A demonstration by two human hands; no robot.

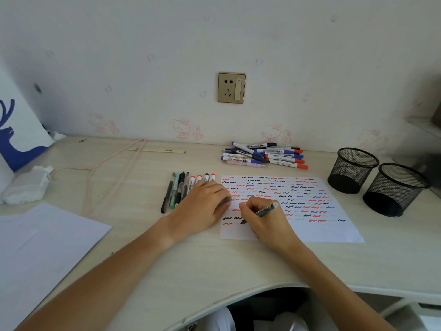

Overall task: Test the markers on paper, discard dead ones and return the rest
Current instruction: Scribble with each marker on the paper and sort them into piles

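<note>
A white test sheet (317, 225) covered in red, blue and black squiggles lies on the desk. My right hand (265, 220) grips a dark pen (265, 209) with its tip on the sheet's lower left part. My left hand (202, 206) rests at the sheet's left edge and holds a small clear cap (228, 200) in its fingertips. A heap of markers (265, 155) with blue, red and black caps lies behind the sheet. A row of pens and markers (183, 187) lies left of the sheet, partly under my left hand.
Two black mesh cups (353, 170) (393, 189) stand to the right of the sheet. Blank paper (43, 247) lies at the front left, crumpled tissue (26, 185) beyond it. A cord (114, 158) and a chopstick (155, 151) lie at the back.
</note>
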